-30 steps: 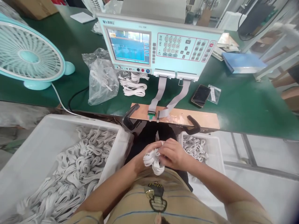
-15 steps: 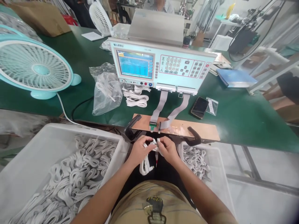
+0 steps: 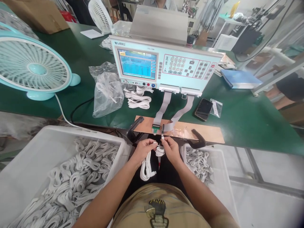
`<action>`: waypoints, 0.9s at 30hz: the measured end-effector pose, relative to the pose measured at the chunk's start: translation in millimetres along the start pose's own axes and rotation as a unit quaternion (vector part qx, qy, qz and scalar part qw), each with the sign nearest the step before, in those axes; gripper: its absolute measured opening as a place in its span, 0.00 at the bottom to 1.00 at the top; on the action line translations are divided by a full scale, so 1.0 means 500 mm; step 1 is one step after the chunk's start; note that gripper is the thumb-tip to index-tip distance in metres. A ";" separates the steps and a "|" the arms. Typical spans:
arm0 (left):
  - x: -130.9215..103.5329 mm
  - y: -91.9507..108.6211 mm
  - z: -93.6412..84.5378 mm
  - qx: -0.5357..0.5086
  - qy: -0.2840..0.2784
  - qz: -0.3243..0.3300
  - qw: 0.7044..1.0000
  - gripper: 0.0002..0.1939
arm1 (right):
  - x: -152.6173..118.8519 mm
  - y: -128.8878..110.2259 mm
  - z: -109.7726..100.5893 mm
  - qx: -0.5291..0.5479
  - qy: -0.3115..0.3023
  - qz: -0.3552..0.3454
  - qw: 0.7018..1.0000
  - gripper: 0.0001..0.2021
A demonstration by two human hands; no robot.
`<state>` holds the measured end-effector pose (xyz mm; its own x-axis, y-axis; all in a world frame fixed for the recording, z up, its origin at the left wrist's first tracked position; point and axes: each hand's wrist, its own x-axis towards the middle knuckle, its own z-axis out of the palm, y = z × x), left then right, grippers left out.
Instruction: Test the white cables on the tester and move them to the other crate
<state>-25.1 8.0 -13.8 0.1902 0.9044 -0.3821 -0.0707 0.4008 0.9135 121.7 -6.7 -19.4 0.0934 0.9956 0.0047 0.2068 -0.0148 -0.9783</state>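
My left hand (image 3: 144, 150) is closed on a white cable near one connector, and a looped white bundle (image 3: 145, 169) hangs below it. The fingers of my right hand (image 3: 171, 150) pinch a white connector (image 3: 162, 137), which meets the right-hand socket at the edge of the wooden board (image 3: 185, 129). Between my hands hangs a small coiled white cable (image 3: 160, 151). A green circuit board (image 3: 155, 130) sits just above my left fingertips. Two grey ribbon cables (image 3: 162, 109) run up from the board to the tester (image 3: 163, 63).
White bins of coiled cables stand at the left (image 3: 118, 142) and right (image 3: 223, 164). Black clamps (image 3: 134, 129) hold the board. On the green table (image 3: 244, 110) are a blue fan (image 3: 36, 68), plastic bags, cable coils, a phone (image 3: 203, 109) and a blue folder. A person sits behind.
My right hand has brought its connector up to the right socket. My hands have moved slightly apart, and the small coil now hangs between them.
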 end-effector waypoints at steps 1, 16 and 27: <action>0.001 -0.002 0.001 -0.016 0.005 -0.005 1.000 0.12 | 0.001 -0.001 0.001 0.007 0.001 0.001 1.000 0.11; 0.017 0.014 -0.026 0.178 -0.058 0.104 0.977 0.18 | 0.006 -0.008 0.015 0.079 0.002 0.061 0.995 0.12; 0.023 0.020 -0.038 0.145 -0.097 0.122 0.977 0.14 | 0.017 -0.020 0.017 0.182 0.002 0.151 0.972 0.10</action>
<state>-42.3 25.4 -11.6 0.3864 0.9117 -0.1396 0.1384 0.0923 0.9861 111.9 2.5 -11.3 0.0999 0.9505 -0.2942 -0.1881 -0.2723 -0.9436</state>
